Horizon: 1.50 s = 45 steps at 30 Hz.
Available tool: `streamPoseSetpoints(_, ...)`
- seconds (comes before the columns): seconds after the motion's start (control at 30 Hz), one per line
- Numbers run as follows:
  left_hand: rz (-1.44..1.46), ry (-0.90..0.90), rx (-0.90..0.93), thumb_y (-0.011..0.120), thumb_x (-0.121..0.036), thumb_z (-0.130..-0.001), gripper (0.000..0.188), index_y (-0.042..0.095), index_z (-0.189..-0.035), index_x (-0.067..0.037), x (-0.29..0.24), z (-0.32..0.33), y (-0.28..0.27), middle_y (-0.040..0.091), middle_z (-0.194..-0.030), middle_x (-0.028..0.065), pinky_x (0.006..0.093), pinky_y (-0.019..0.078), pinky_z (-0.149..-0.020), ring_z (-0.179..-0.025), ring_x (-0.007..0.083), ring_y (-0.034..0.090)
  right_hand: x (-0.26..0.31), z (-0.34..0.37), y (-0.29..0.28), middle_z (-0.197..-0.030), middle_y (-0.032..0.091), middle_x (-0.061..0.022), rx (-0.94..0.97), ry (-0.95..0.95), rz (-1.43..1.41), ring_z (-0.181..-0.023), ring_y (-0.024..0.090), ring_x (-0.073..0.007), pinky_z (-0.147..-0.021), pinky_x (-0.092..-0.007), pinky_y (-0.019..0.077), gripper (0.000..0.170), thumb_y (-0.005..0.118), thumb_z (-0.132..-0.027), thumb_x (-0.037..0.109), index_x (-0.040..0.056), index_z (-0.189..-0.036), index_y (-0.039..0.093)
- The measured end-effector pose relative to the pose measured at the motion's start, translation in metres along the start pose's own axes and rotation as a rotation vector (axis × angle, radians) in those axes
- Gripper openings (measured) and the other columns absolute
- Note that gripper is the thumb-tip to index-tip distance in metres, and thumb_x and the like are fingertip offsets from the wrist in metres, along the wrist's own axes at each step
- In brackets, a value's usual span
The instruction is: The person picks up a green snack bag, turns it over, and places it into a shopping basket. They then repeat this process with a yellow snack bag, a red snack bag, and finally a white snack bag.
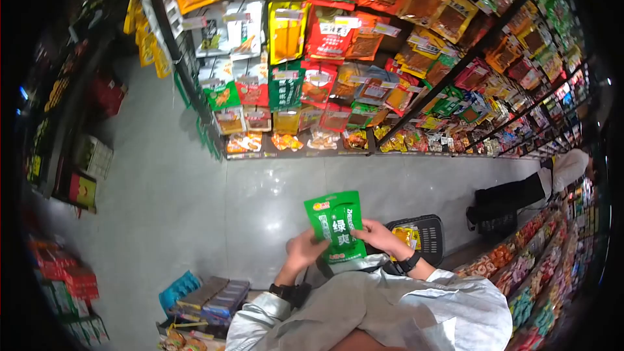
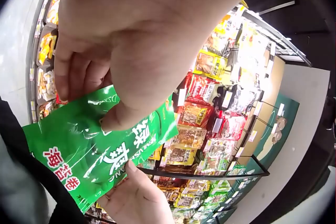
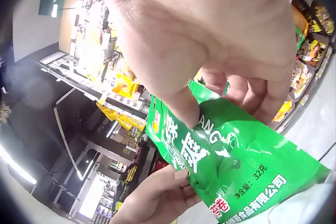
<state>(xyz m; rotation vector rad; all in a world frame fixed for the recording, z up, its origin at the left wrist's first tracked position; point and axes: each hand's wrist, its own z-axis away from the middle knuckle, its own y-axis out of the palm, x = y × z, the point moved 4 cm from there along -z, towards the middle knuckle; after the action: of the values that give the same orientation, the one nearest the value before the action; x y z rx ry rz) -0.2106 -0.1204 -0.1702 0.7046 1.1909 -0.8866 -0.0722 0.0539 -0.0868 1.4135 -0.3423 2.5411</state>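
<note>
A green snack bag [image 1: 338,229] with white lettering is held up in front of the body, its printed face towards the head camera. My left hand [image 1: 306,247] grips its left edge, thumb on the front and fingers behind. On the opposite edge my right hand [image 1: 381,236] pinches it the same way. In the left wrist view the left thumb presses into the front of the bag [image 2: 100,145]. The right wrist view shows the right thumb on the bag [image 3: 236,155], with the curled fingers partly hidden behind it.
A dark shopping basket [image 1: 429,237] with yellow packets inside stands by my right forearm. Racks of bagged snacks [image 1: 318,84] line the aisle ahead. Stacked goods [image 1: 208,299] sit at lower left. Another person [image 1: 520,195] is at the right, near sloping snack bins [image 1: 520,266].
</note>
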Motion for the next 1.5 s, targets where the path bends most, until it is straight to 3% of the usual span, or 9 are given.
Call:
streamPoseSetpoints(0.2,0.013,-0.046,0.185,0.072,-0.012,-0.089,0.032,0.066,-0.119,-0.002,-0.034,-0.022,0.022,0.074,-0.096,0.0076,0.0305,0.0545,-0.075,-0.083,0.0127,0.067,-0.009,0.021,-0.018,-0.116,0.069,0.0002,-0.065,-0.076,-0.122,-0.105,0.060,-0.0075,-0.093,-0.0266,0.0495,0.036,0.066,-0.097,0.006,0.0021,-0.132,0.060)
streamPoseSetpoints(0.37,-0.074,-0.028,0.233,0.071,-0.008,-0.089,0.031,0.066,-0.118,-0.001,-0.033,-0.040,0.044,0.074,-0.098,0.0047,0.0264,0.0532,-0.072,-0.081,0.0084,0.066,-0.060,0.026,-0.042,-0.128,0.065,-0.0052,-0.093,-0.213,-0.110,-0.112,0.060,-0.0112,-0.097,-0.0297,0.0511,0.045,0.066,-0.096,0.006,0.0003,-0.139,0.053)
streamPoseSetpoints(0.47,-0.011,-0.054,0.224,0.069,-0.006,-0.091,0.028,0.066,-0.118,0.002,-0.046,-0.041,0.068,0.074,-0.097,0.0068,0.0253,0.0529,-0.070,-0.081,0.0100,0.066,-0.073,0.033,-0.056,-0.125,0.067,-0.0063,-0.102,-0.173,-0.290,-0.109,0.062,-0.0115,-0.096,-0.0304,0.0516,0.043,0.068,-0.096,0.009,-0.0001,-0.136,0.055)
streamPoseSetpoints(0.57,0.011,-0.099,0.199,0.069,-0.004,-0.092,0.026,0.065,-0.116,0.003,-0.062,-0.042,0.097,0.073,-0.096,0.0088,0.0256,0.0529,-0.067,-0.082,0.0119,0.067,-0.074,0.046,-0.084,-0.120,0.070,-0.0066,-0.125,-0.164,-0.066,-0.105,0.063,-0.0110,-0.093,-0.0304,0.0523,0.040,0.069,-0.095,0.012,-0.0002,-0.132,0.058)
streamPoseSetpoints(0.63,-0.010,-0.130,0.182,0.069,-0.004,-0.092,0.025,0.065,-0.116,0.003,-0.070,-0.042,0.116,0.073,-0.096,0.0083,0.0257,0.0529,-0.066,-0.082,0.0116,0.067,-0.083,0.051,-0.102,-0.115,0.071,-0.0065,-0.111,-0.218,-0.130,-0.102,0.063,-0.0109,-0.090,-0.0302,0.0527,0.037,0.069,-0.095,0.012,0.0000,-0.129,0.060)
streamPoseSetpoints(0.73,-0.015,-0.107,0.145,0.067,-0.002,-0.093,0.023,0.063,-0.116,0.002,-0.077,-0.043,0.150,0.072,-0.098,0.0065,0.0271,0.0536,-0.071,-0.083,0.0121,0.067,-0.101,0.054,-0.127,-0.106,0.074,-0.0091,-0.122,-0.225,-0.230,-0.095,0.066,-0.0143,-0.086,-0.0328,0.0534,0.034,0.071,-0.091,0.014,-0.0001,-0.122,0.064)
streamPoseSetpoints(0.93,0.018,-0.117,0.050,0.065,0.000,-0.095,0.025,0.061,-0.119,0.001,-0.084,-0.044,0.216,0.070,-0.110,0.0062,0.0287,0.0526,-0.081,-0.095,0.0130,0.065,-0.113,0.080,-0.187,-0.105,0.075,-0.0118,-0.094,-0.272,-0.050,-0.094,0.067,-0.0145,-0.087,-0.0334,0.0528,0.033,0.070,-0.091,0.012,0.0000,-0.121,0.066)
streamPoseSetpoints(1.13,-0.075,-0.172,0.101,0.063,-0.005,-0.098,0.028,0.059,-0.124,0.004,-0.089,-0.057,0.263,0.068,-0.117,0.0093,0.0300,0.0482,-0.093,-0.105,0.0161,0.062,-0.134,0.113,-0.227,-0.103,0.074,-0.0069,-0.075,-0.291,-0.213,-0.091,0.063,-0.0091,-0.084,-0.0297,0.0521,0.031,0.066,-0.095,0.011,-0.0012,-0.124,0.064)
streamPoseSetpoints(1.5,-0.151,-0.186,0.288,0.063,-0.007,-0.099,0.019,0.061,-0.114,0.004,-0.116,-0.096,0.337,0.071,-0.107,0.0079,0.0277,0.0506,-0.085,-0.097,0.0125,0.065,-0.175,0.157,-0.265,-0.114,0.071,-0.0055,-0.217,-0.276,-0.664,-0.102,0.064,-0.0106,-0.091,-0.0302,0.0523,0.028,0.064,-0.098,0.007,-0.0035,-0.124,0.063)
